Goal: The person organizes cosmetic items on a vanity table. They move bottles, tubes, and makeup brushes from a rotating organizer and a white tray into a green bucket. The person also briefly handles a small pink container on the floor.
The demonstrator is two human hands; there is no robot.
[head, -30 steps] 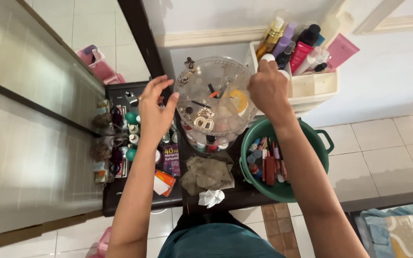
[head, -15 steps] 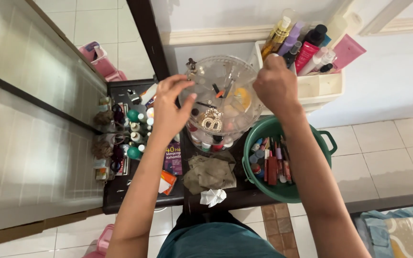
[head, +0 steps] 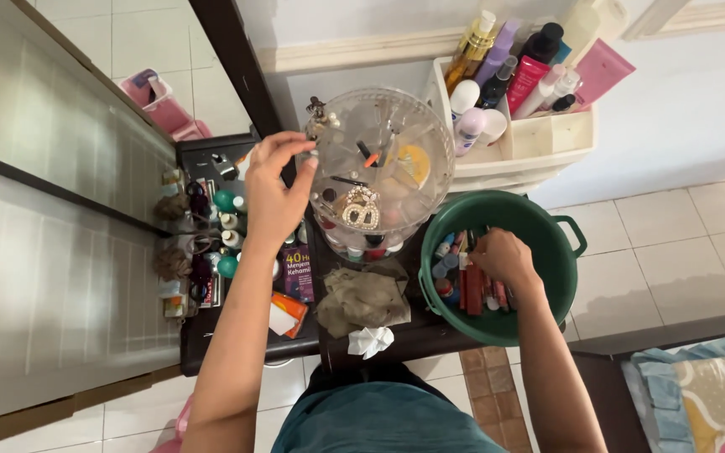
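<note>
Right hand (head: 503, 258) fingers (inside the green basin (head: 539, 220)) are hidden.
</note>
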